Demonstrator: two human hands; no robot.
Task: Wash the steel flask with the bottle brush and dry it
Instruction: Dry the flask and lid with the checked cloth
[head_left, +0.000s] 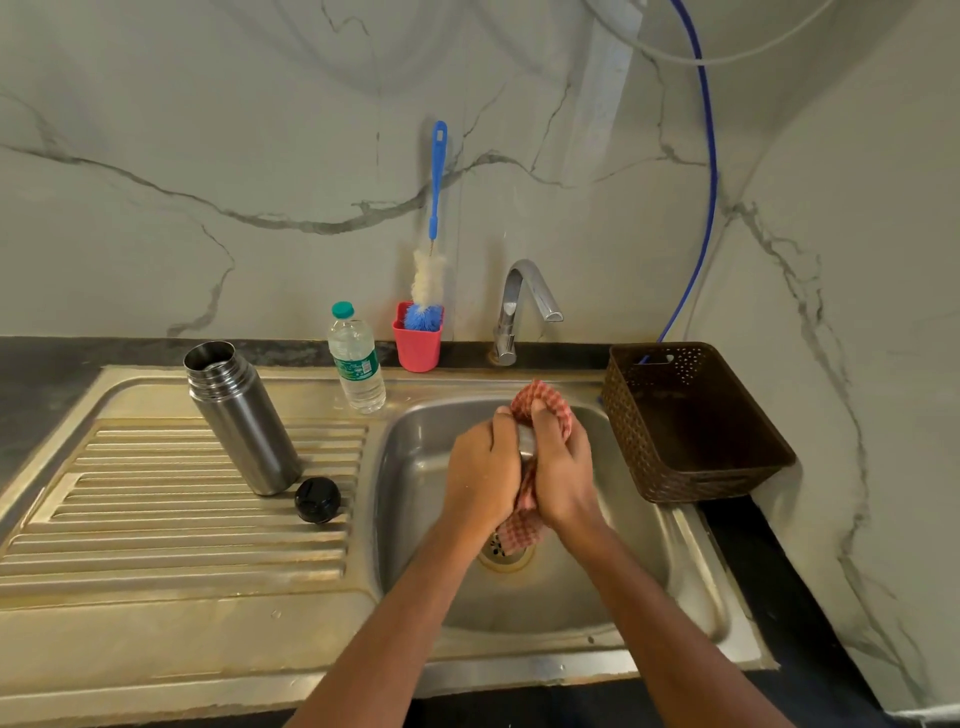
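Note:
The steel flask (240, 415) stands upright and uncapped on the ribbed drainboard (156, 519), left of the sink basin (613, 571). Its black stopper (317, 499) lies beside its base. The bottle brush (434, 228), blue handle and white-and-blue bristles, stands head down in a pink cup (417, 348) against the wall. Over the basin my left hand (480, 467) and my right hand (561, 467) hold a small steel piece (525, 441) between them, wrapped in a red checked cloth (545, 400). Most of that piece is hidden by the hands and cloth.
A plastic water bottle (357, 361) with a green cap stands behind the sink's left rim. The tap (519, 306) rises at the back with no water running. A brown woven basket (691, 421) sits on the right counter. A blue hose (706, 171) hangs down the wall.

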